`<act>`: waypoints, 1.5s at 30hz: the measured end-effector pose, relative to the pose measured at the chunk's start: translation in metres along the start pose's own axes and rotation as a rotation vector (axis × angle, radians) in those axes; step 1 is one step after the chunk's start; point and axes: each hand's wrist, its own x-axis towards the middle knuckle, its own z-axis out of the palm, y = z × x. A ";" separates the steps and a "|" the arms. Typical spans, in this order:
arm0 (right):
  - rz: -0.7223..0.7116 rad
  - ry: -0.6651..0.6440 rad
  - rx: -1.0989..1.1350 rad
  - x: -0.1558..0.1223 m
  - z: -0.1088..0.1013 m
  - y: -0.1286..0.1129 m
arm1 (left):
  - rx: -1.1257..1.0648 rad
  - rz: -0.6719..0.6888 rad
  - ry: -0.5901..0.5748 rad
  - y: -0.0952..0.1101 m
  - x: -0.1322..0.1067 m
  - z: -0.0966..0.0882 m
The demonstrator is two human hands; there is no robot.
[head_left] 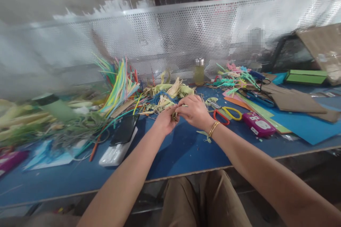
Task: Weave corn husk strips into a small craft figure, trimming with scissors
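Note:
My left hand (167, 120) and my right hand (194, 110) meet over the middle of the blue table. Their fingers are pinched together around a small piece of dried husk (174, 116), mostly hidden by the fingers. A gold bracelet (214, 128) circles my right wrist. Just beyond the hands lies a heap of pale green and yellow husks (173, 90), with a tangle of blue strands (163, 96) in it. Scissors (227, 114) with one red and one yellow handle loop lie right of my right hand.
Left are a black phone (124, 129) on a white case (118, 154) and a bundle of coloured pipe cleaners (121, 87). A bottle (199, 72) stands behind the heap. A purple box (259, 124) and cardboard (295, 99) lie right. A perforated metal panel (181, 39) edges the back.

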 end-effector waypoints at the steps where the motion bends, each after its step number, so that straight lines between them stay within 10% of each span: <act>1: -0.014 -0.003 -0.013 0.000 0.000 -0.002 | -0.001 -0.012 0.001 0.000 0.000 0.000; 7: -0.031 -0.003 0.079 0.002 0.005 -0.006 | -0.011 0.006 0.013 0.002 -0.003 0.000; 13: 0.526 0.286 0.557 0.003 0.016 0.007 | 0.093 0.078 -0.056 -0.001 -0.005 0.004; 20: 0.773 0.173 0.837 0.003 0.022 0.013 | 0.384 0.290 -0.106 0.002 -0.006 0.002; 45: 0.476 0.015 0.409 -0.001 0.003 0.026 | 0.764 0.158 -0.277 0.006 -0.016 0.000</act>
